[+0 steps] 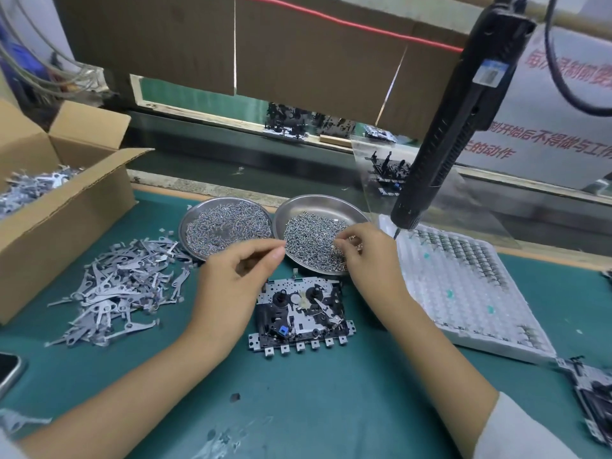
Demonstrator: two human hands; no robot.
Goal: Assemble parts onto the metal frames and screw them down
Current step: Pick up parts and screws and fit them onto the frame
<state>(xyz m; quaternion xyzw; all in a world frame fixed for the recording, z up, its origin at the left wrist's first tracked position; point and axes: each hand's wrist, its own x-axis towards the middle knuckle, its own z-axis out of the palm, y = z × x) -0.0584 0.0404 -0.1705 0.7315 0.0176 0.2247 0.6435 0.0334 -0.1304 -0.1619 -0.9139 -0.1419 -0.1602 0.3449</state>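
My right hand over near rim of right screw dish, fingertips pinched into the screws, held item too small to tell | my left hand pinched, contents unclear | metal frame flat between my wrists, bare green mat nearer me | hanging screwdriver right of dish.

green bench, metal frame, dishes

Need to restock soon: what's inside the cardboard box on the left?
The cardboard box holds a heap of grey stamped metal levers, like the loose pile beside it. Its front wall hides how deep the heap goes.
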